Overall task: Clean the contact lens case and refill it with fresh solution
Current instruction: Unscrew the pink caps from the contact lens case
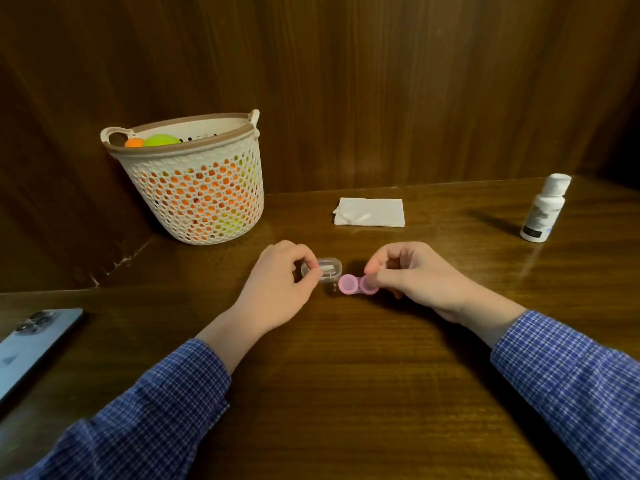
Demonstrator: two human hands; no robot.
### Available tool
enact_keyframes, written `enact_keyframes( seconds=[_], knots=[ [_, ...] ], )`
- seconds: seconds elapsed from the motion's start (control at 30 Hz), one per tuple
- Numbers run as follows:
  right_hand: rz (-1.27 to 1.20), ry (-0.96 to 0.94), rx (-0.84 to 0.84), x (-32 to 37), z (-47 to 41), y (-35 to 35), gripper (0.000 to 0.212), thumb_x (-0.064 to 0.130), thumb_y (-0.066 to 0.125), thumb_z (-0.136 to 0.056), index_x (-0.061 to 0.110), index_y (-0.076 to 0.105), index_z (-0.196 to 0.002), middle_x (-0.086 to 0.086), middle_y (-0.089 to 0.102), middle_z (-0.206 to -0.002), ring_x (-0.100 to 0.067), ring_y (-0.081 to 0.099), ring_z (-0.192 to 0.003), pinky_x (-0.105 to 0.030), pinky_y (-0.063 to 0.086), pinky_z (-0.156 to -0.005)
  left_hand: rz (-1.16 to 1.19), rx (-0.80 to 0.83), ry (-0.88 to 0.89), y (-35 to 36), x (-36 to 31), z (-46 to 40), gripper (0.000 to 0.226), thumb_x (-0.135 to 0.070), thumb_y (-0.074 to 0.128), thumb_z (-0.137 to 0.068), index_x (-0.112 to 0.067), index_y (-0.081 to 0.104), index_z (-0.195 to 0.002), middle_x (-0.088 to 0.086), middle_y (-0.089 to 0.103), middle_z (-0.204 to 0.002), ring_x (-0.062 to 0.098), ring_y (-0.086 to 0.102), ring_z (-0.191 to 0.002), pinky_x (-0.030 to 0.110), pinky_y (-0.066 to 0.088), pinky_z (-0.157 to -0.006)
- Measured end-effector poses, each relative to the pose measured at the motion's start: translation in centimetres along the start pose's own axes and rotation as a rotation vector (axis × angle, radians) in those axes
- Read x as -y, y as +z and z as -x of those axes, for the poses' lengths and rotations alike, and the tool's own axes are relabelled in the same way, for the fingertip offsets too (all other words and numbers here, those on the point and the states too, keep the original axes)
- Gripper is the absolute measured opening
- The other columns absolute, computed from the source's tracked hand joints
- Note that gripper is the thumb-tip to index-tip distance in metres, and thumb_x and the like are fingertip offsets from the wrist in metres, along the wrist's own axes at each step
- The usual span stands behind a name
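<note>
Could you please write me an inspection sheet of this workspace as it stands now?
Surface: dark wooden table, glossy, with wood-panelled wall behind.
Job's things: pink contact lens case, both caps on, at centre; clear plastic box touching its left; white solution bottle upright, capped, far right; folded white tissue behind the hands.
Clutter: perforated cream basket holding orange and green things, back left; smartphone face down at left edge.
Hands: left hand pinches the clear box; right hand grips the case's right cap.
Cables: nothing seen.
Surroundings: nothing seen beyond the panelling.
</note>
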State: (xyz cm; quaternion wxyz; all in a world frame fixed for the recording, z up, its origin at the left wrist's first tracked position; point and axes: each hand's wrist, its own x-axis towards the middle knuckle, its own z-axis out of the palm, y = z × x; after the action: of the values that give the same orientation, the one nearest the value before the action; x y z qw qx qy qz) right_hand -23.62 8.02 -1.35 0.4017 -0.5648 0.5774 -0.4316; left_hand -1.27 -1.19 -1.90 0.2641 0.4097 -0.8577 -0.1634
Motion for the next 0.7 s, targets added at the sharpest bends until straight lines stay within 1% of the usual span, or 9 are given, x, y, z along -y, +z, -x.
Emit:
enact_keyframes(
  seconds=[0.07,0.27,0.5,0.6,0.7],
  knots=[
    [0.007,-0.001,0.0,-0.05,-0.02,0.01,0.013,0.014,0.082,-0.081,0.006,0.076,-0.089,-0.023,0.073,-0.094,-0.014,0.061,-0.075,-0.02,0.047,-0.058,-0.019,-0.018,-0.024,-0.12,0.24,-0.08,0.004,-0.029,0.067,-0.096,-0.033,0.066,-0.095,-0.018,0.054,-0.096,0.007,0.053,-0.089,0.015,0.035,-0.069],
    [0.012,0.003,0.012,-0.15,-0.1,-0.02,0.015,0.017,0.082,-0.08,0.007,0.076,-0.088,-0.019,0.075,-0.094,-0.012,0.063,-0.077,-0.019,0.048,-0.06,-0.023,-0.04,-0.101,-0.3,0.53,-0.23,0.004,-0.029,0.066,-0.097,-0.033,0.066,-0.096,-0.012,0.054,-0.098,0.011,0.055,-0.092,0.016,0.039,-0.071],
    [0.026,-0.007,0.019,-0.34,-0.14,-0.02,0.011,0.017,0.081,-0.082,0.009,0.076,-0.087,-0.018,0.075,-0.094,-0.013,0.064,-0.078,-0.021,0.049,-0.061,-0.03,-0.038,-0.098,-0.09,0.62,-0.28,0.004,-0.029,0.065,-0.098,-0.032,0.065,-0.101,-0.007,0.055,-0.106,0.011,0.055,-0.093,0.015,0.041,-0.071],
    [0.033,-0.007,0.014,-0.36,-0.22,-0.09,0.013,0.016,0.081,-0.083,0.006,0.075,-0.09,-0.018,0.075,-0.095,-0.015,0.064,-0.079,-0.022,0.049,-0.063,-0.057,-0.064,-0.102,-0.04,0.69,-0.22,0.005,-0.029,0.065,-0.098,-0.031,0.066,-0.102,-0.006,0.056,-0.108,0.013,0.055,-0.1,0.018,0.042,-0.076],
    [0.043,-0.008,0.017,-0.2,-0.24,-0.25,0.013,0.016,0.082,-0.083,0.007,0.076,-0.091,-0.02,0.075,-0.095,-0.017,0.062,-0.077,-0.021,0.048,-0.061,-0.137,-0.121,-0.135,-0.17,0.72,-0.08,0.007,-0.03,0.065,-0.097,-0.03,0.067,-0.104,-0.004,0.055,-0.114,0.014,0.049,-0.11,0.019,0.037,-0.081]
  ],
)
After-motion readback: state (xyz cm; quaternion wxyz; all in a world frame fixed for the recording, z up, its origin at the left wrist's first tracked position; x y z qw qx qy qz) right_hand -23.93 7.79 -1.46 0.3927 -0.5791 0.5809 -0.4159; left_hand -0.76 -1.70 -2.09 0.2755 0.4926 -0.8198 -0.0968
